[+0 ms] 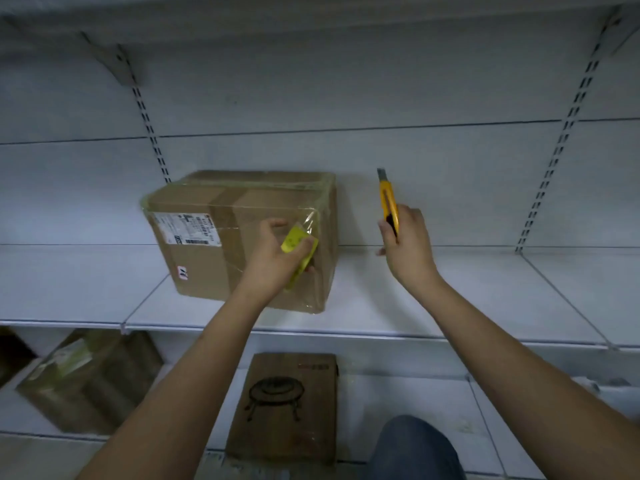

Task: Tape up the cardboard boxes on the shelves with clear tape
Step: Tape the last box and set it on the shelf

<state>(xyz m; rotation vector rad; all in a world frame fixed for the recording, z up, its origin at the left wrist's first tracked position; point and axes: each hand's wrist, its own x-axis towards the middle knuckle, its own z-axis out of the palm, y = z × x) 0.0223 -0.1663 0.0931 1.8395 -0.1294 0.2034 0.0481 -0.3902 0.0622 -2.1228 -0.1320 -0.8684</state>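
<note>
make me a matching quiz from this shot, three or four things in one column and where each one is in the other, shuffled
Things:
1. utility knife
2. tape roll
3. labelled box
4. box with stove drawing

Places:
A. on the lower shelf
B. in the left hand
C. on the middle shelf
D. in the right hand

Pairs: 1-D, 2-B, 3-C, 4-A
</note>
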